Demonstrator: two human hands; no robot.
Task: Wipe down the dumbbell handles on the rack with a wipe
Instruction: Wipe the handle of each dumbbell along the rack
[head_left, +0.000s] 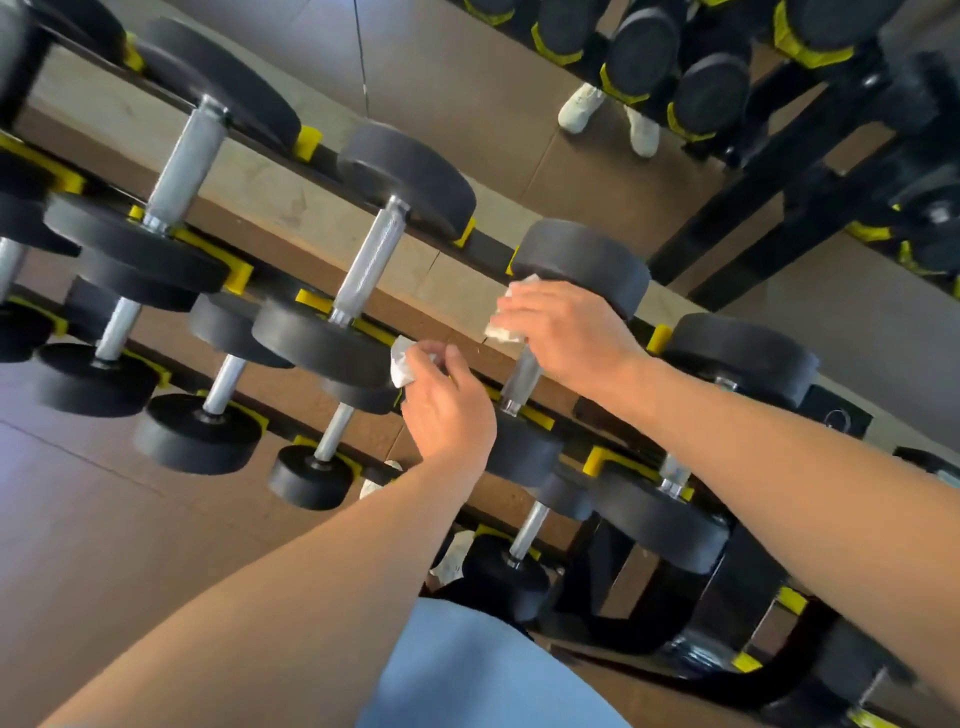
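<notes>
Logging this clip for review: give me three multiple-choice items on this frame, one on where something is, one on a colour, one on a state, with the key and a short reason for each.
1. Where is the right hand?
A. On the handle of a top-row dumbbell
B. On the floor
C. On a bottom-row weight plate

2. What colour are the rack cradles?
A. Red
B. Yellow
C. Blue

3. What is the left hand doing?
A. Hanging idle with nothing in it
B. Lifting a dumbbell off the rack
C. Pinching a white wipe

Key: 1 A, the right hand wraps another wipe round the upper part of the handle. 2 B, the cradles under the dumbbell ends are yellow. 3 C, its fingertips pinch the crumpled white wipe, clear of any handle.
</notes>
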